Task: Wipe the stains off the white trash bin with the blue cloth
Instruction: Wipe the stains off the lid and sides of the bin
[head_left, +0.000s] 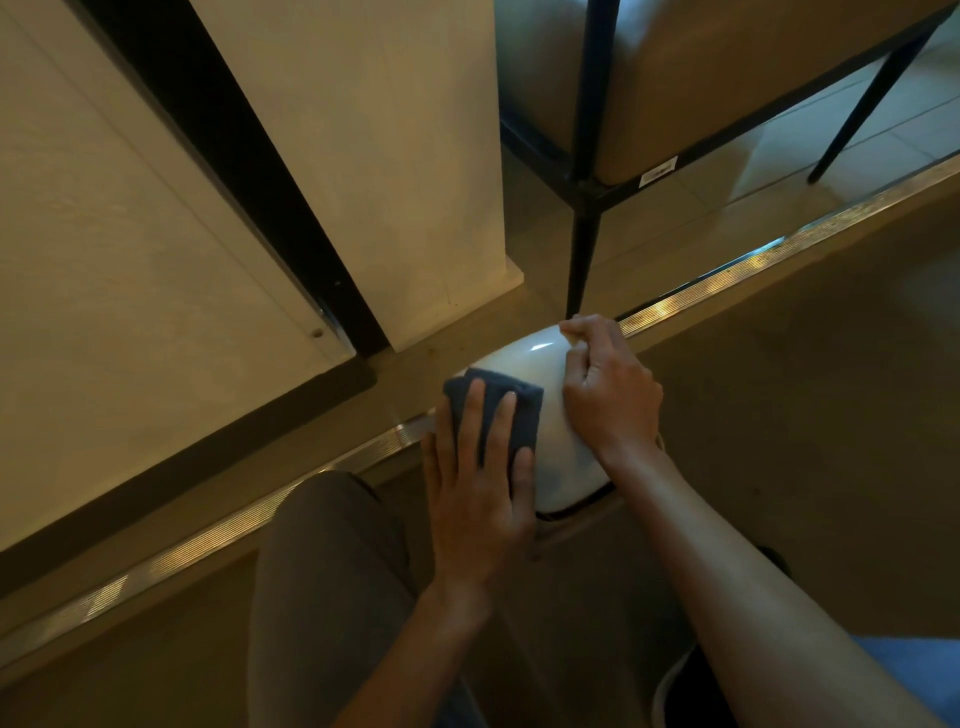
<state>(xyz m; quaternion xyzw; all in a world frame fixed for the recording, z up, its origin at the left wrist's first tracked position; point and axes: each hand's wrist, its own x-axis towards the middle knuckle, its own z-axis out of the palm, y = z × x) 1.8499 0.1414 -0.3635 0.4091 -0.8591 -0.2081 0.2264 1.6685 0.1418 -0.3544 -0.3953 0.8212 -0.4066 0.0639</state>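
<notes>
Forearms reach down to the white trash bin (550, 410) on the floor, beside the chair leg (582, 260).
Left hand (478, 488), fingers spread, presses the soft blue cloth (493, 410) on the bin's glossy, likely slippery lid; right hand (608, 395) curls over its far side, steadying a probably light shell.

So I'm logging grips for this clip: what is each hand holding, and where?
The left hand presses the blue cloth flat against the white trash bin lid. The right hand grips the bin's far edge, steadying it.
</notes>
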